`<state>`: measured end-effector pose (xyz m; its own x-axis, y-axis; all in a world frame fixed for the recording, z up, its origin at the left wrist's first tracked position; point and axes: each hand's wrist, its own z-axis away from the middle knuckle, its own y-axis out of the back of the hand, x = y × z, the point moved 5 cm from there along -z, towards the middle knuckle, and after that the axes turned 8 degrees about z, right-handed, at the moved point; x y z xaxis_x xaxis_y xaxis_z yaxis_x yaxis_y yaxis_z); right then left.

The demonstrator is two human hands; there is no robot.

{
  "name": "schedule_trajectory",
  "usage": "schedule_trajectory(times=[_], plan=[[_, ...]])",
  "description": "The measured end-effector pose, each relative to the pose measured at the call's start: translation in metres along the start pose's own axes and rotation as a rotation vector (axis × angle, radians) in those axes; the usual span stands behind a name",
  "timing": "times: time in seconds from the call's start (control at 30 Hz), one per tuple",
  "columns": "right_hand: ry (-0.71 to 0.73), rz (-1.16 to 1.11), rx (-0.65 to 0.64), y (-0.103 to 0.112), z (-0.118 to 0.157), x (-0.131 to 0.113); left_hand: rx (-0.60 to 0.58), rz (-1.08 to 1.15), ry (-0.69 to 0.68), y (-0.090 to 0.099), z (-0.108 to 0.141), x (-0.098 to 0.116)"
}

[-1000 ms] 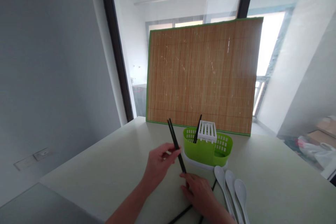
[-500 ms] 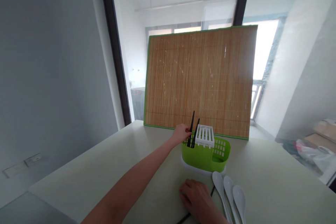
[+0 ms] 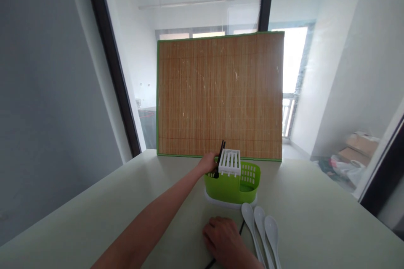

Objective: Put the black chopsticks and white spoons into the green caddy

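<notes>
My left hand [image 3: 208,163] is at the left end of a green plastic basket [image 3: 222,187], its fingers closed around black chopsticks [image 3: 221,153]. They stand tilted in the basket, their upper ends close together and their lower part behind its wall. A white slatted rack [image 3: 230,161] sits across the basket's top, beside the chopsticks. In front of the basket, my right hand [image 3: 223,236] rests on the table with its fingers curled. Another black stick [image 3: 242,227] passes beneath that hand; whether the fingers grip it is hidden. Three white spoons [image 3: 260,227] lie just to its right.
The pale table [image 3: 309,218] carries everything. A bamboo mat [image 3: 221,96] with green edging stands upright behind the basket, in front of a glass partition. Cardboard boxes [image 3: 360,147] and plastic bags lie beyond the table at the right.
The two chopsticks stood apart and are now drawn together, with my left hand closed round them. My right hand stays curled on the table. The whole view has shifted, moving everything left.
</notes>
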<state>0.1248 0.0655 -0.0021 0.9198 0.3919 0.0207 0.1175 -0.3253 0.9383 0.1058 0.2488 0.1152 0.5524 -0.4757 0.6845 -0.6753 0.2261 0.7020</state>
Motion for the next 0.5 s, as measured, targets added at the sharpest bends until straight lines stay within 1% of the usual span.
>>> schedule_trajectory(times=[0.07, 0.13, 0.17, 0.23, 0.3, 0.37, 0.43, 0.5], plan=[[-0.002, -0.002, 0.005, -0.001, 0.0, 0.0, -0.009, -0.042, -0.036, 0.001, 0.0, 0.004], [0.0, -0.001, 0.006, -0.001, 0.0, 0.0, 0.019, -0.075, -0.065, 0.005, 0.004, 0.008], [0.001, 0.0, 0.006, -0.002, 0.0, 0.0, 0.049, -0.089, -0.083, 0.008, 0.008, 0.01], [0.007, 0.002, 0.004, -0.002, -0.001, 0.0, 0.156, -0.095, -0.149, 0.016, 0.023, 0.014], [0.011, 0.005, 0.005, -0.001, -0.001, 0.0, 0.282, -0.036, -0.239, 0.024, 0.048, 0.017], [0.005, 0.005, 0.01, -0.001, -0.001, 0.0, 0.376, 0.077, -0.29, 0.028, 0.082, 0.011], [-0.014, -0.009, 0.018, -0.001, -0.002, 0.001, 0.44, 0.156, -0.258, 0.029, 0.121, -0.003], [-0.046, -0.029, 0.03, -0.001, -0.002, 0.002, 0.512, 0.145, -0.204, 0.029, 0.162, -0.022]])
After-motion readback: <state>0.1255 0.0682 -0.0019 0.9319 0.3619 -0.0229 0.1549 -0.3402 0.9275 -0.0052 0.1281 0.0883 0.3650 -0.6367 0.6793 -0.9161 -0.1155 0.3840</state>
